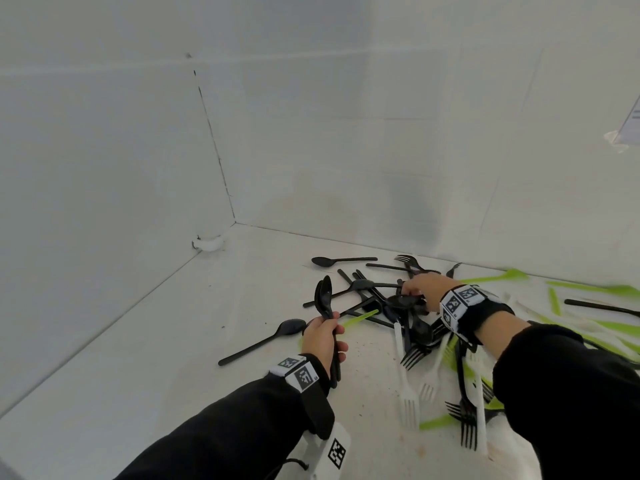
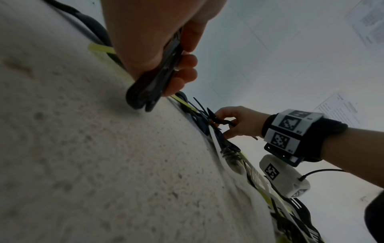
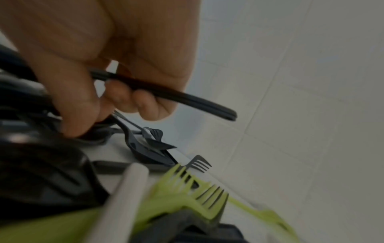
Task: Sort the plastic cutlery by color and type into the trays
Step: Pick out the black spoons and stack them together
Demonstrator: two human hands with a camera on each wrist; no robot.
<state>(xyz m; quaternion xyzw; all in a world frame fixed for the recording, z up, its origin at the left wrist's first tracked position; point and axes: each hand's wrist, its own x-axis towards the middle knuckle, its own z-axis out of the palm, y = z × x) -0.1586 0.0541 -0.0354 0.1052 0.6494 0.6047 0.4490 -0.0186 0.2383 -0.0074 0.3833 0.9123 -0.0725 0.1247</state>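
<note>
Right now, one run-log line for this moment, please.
left hand: grips black spoons | right hand: pinches black handle in pile | trays: not in view

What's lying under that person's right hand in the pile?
Under the right hand lie tangled black spoons and forks; its grip pinches a black handle. Whatever sits directly beneath the palm and wrist is covered and cannot be seen.
</note>
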